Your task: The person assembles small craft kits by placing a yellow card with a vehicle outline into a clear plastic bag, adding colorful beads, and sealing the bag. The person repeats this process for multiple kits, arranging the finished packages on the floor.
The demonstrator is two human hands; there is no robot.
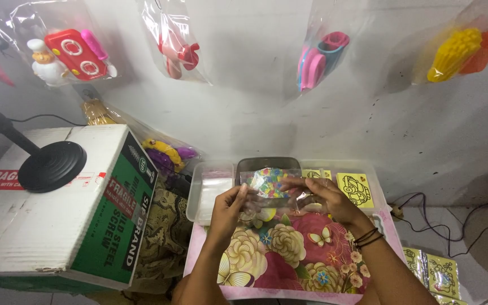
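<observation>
Both my hands hold a small clear plastic bag (271,186) with colourful small pieces inside, above a low table covered in a floral cloth (289,254). My left hand (228,212) pinches the bag's left edge. My right hand (326,197) grips its right side, with dark bands on the wrist. Behind the bag sits a clear plastic tray (210,189), a dark tray (266,164) and yellow picture cards (356,189).
A white and green cardboard box (57,209) stands at left with a black round stand base (52,165) on top. Bagged plastic toys (72,53) hang on the wall. More yellow cards (433,274) lie at lower right, cables (425,206) beside them.
</observation>
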